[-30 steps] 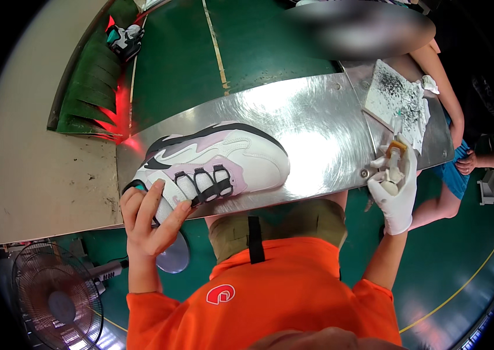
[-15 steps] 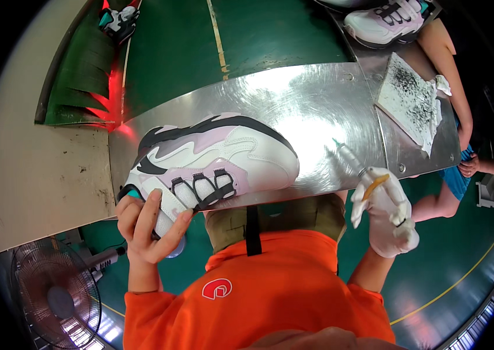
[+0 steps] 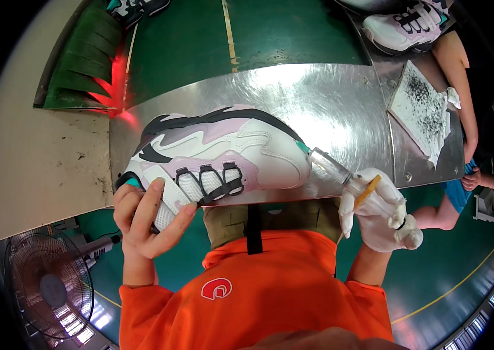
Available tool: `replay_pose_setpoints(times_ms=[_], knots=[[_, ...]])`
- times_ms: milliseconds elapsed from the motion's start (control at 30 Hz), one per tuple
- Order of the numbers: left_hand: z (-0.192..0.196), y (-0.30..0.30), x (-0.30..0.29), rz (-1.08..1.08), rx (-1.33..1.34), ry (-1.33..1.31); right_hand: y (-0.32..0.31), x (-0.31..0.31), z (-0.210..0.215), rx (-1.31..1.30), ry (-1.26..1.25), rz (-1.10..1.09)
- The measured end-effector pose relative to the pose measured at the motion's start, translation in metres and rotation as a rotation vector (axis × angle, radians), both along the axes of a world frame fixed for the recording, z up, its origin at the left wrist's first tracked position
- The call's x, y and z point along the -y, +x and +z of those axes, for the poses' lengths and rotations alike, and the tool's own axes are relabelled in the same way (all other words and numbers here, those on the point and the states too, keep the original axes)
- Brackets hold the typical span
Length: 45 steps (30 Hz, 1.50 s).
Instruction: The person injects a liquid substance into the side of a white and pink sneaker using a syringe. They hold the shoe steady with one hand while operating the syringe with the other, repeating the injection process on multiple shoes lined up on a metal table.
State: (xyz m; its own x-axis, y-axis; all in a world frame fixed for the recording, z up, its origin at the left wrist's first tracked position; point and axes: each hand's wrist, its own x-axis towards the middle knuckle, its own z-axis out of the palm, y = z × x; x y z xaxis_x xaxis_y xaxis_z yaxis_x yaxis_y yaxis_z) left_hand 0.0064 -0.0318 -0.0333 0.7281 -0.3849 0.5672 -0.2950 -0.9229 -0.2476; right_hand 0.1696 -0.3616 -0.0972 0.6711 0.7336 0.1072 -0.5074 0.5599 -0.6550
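One silver metal worktop (image 3: 340, 96) carries your white, lilac and black sneaker (image 3: 217, 153): on its side, long axis left-right, toe right. Your left hand (image 3: 147, 219) grips the ankle end, fingers narrowed on it. Your white-gloved right hand (image 3: 378, 213), nearer the toe, curls fingers around a clear plastic syringe (image 3: 330, 166); green tip (image 3: 303, 147) up-left, apparently touching the toe's sole edge. Syringe contents: can't tell.

The chunky white sneaker (image 3: 270, 146) has pale lilac panels, black trim and lacing, and a glimpse of teal lining; the clear plastic syringe (image 3: 330, 166) has a teal tip and an amber flange. Fine swirling scratches pattern the silver metal desk (image 3: 352, 99), black speckles the flat white pad (image 3: 422, 108), and the shirt (image 3: 282, 286) is bright orange.
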Motion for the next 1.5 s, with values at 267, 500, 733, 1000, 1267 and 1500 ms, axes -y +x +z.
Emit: replay_pose_setpoints(times_ms=[267,500,733,1000,1267,1500], knots=[[0.001,0.0,0.003,0.025,-0.013,-0.01,-0.005,0.013,0.0,0.012,-0.117,-0.023],[0.003,0.003,0.002,0.032,-0.006,-0.002,-0.02,0.019,0.001,-0.006,-0.183,-0.055],[0.002,0.003,0.002,0.015,0.0,-0.018,-0.027,0.022,0.0,0.006,-0.221,-0.034],[0.002,0.002,0.0,-0.008,0.009,-0.018,-0.029,0.025,0.003,0.05,-0.25,-0.035],[0.003,0.0,-0.002,-0.024,0.01,0.014,-0.014,0.009,0.013,0.206,-0.043,-0.26],[-0.004,-0.004,-0.001,-0.032,0.03,-0.012,0.002,-0.081,0.023,0.113,-0.047,-0.4]])
